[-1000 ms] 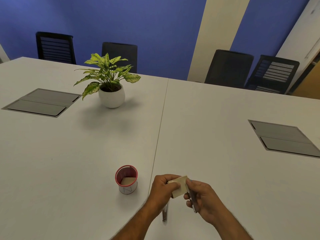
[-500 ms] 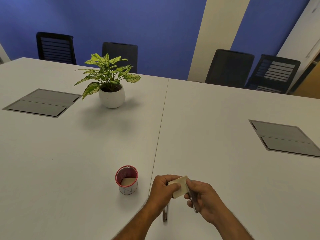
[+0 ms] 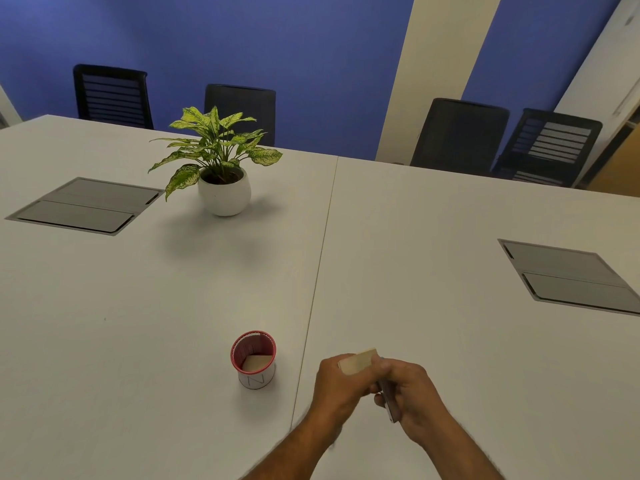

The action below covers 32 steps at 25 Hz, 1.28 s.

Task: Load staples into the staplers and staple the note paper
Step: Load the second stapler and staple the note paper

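Note paper (image 3: 356, 364) is pinched in the left hand (image 3: 341, 389) above the table (image 3: 450, 271), stapler (image 3: 388, 398) gripped in the right hand (image 3: 412, 393); stapling seems underway, completion cannot be told.

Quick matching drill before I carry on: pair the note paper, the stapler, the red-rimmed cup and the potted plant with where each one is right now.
Things:
1. note paper
2. stapler
3. red-rimmed cup
4. potted plant

Places:
A. far side of the table, left of the seam
B. held in the right hand
C. pinched by the left hand
D. standing on the table just left of the hands

Pairs: 1-C, 2-B, 3-D, 4-A
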Available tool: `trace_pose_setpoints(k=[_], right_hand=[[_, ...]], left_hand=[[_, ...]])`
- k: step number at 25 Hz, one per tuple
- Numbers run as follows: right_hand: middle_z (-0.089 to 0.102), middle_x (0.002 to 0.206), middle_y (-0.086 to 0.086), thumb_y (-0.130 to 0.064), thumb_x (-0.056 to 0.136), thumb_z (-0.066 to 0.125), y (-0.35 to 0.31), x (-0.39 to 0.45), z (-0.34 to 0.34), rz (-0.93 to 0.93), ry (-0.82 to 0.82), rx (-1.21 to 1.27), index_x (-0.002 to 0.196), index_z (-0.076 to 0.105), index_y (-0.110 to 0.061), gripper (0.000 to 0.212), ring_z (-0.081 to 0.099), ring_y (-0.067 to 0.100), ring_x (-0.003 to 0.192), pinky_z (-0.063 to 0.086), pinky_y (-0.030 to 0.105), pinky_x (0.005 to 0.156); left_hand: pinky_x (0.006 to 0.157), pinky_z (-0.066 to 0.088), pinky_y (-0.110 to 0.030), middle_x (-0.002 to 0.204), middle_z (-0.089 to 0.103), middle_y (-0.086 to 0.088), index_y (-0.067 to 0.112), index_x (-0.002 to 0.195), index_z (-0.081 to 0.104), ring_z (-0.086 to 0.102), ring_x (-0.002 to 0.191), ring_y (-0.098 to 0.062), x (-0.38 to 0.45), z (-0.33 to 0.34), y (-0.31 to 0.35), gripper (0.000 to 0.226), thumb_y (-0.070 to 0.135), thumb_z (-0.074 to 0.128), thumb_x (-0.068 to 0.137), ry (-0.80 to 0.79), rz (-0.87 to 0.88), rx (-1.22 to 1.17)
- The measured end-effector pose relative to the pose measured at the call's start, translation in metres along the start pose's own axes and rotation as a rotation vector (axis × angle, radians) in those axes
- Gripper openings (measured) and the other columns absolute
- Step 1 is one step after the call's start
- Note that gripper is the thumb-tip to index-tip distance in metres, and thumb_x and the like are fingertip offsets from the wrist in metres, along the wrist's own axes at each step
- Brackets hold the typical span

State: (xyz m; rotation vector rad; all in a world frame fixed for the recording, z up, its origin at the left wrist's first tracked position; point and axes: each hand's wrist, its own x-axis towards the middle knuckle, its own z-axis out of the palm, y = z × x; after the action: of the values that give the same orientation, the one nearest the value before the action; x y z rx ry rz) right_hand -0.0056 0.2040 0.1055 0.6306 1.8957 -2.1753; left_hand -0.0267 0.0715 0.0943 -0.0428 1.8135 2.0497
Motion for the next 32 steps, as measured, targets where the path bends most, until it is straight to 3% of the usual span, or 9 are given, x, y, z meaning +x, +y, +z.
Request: trace_pose_setpoints(k=[3,8,11,14,17,23,28,32], right_hand=[[0.066,0.060,0.015,-0.008,0.086,0.063,0.001,0.002,0.002,-0.055,0.083,-0.014,0.070,0.077,0.002,0.024,0.057,0.022,0.053,0.047,0.030,0.051],[0.070,0.069,0.010,-0.016,0.086,0.065,0.000,0.001,-0.002,0.038,0.032,0.029,0.079,0.079,-0.002,0.020,0.061,0.017,0.057,0.046,0.031,0.054],[0.069,0.072,0.006,-0.032,0.076,0.076,-0.001,0.000,-0.001,0.098,-0.027,0.106,0.078,0.078,-0.007,0.025,0.059,0.018,0.062,0.044,0.030,0.053],[0.064,0.068,0.005,-0.036,0.066,0.078,-0.002,0.000,0.000,0.129,-0.033,0.173,0.076,0.079,-0.009,0.029,0.057,0.018,0.060,0.044,0.030,0.051],[0.063,0.070,0.006,-0.035,0.069,0.077,-0.004,0.000,0.000,0.141,-0.048,0.224,0.076,0.079,-0.009,0.027,0.057,0.019,0.058,0.043,0.029,0.049],[0.065,0.078,0.011,-0.036,0.076,0.075,-0.003,0.000,0.000,0.183,-0.013,0.295,0.084,0.075,-0.009,0.029,0.053,0.018,0.054,0.041,0.028,0.045],[0.051,0.056,0.004,-0.024,0.066,0.084,-0.004,0.000,0.003,0.099,0.114,0.196,0.090,0.071,-0.008,0.032,0.042,0.013,0.043,0.032,0.021,0.037],[0.046,0.051,0.004,-0.015,0.081,0.079,-0.003,0.001,0.001,0.059,0.159,0.123,0.095,0.072,-0.006,0.019,0.036,0.015,0.039,0.028,0.020,0.038]], left_hand=[[0.075,0.061,-0.055,0.064,0.071,-0.010,0.013,0.069,0.076,0.069,0.061,-0.025,0.000,0.006,0.001,0.025,0.037,0.083,0.073,0.023,0.025,-0.002],[0.086,0.061,-0.047,0.088,0.077,-0.015,0.007,0.088,0.077,0.075,0.085,-0.030,-0.001,-0.001,0.001,0.037,0.043,0.082,0.077,-0.044,-0.050,-0.110],[0.086,0.061,-0.046,0.098,0.076,-0.015,0.008,0.095,0.078,0.073,0.095,-0.031,0.000,-0.002,0.001,0.040,0.046,0.074,0.083,0.043,-0.076,-0.174],[0.080,0.063,-0.044,0.097,0.075,-0.014,0.007,0.093,0.077,0.071,0.095,-0.033,0.002,-0.004,-0.001,0.025,0.032,0.073,0.087,0.168,-0.046,-0.152],[0.076,0.064,-0.041,0.098,0.073,-0.015,0.006,0.096,0.076,0.069,0.096,-0.033,0.004,-0.006,-0.003,0.014,0.016,0.071,0.088,0.243,-0.021,-0.102],[0.077,0.064,-0.039,0.100,0.073,-0.014,0.007,0.095,0.076,0.069,0.098,-0.031,0.008,-0.009,0.002,0.012,0.014,0.071,0.088,0.300,-0.057,-0.185],[0.072,0.063,-0.035,0.096,0.073,-0.012,0.011,0.088,0.076,0.070,0.094,-0.029,0.009,-0.011,0.003,0.005,0.013,0.071,0.088,0.304,-0.073,-0.225],[0.077,0.063,-0.036,0.099,0.072,-0.012,0.008,0.095,0.075,0.069,0.097,-0.029,0.010,-0.010,0.001,0.010,0.014,0.070,0.089,0.249,-0.084,-0.219]])
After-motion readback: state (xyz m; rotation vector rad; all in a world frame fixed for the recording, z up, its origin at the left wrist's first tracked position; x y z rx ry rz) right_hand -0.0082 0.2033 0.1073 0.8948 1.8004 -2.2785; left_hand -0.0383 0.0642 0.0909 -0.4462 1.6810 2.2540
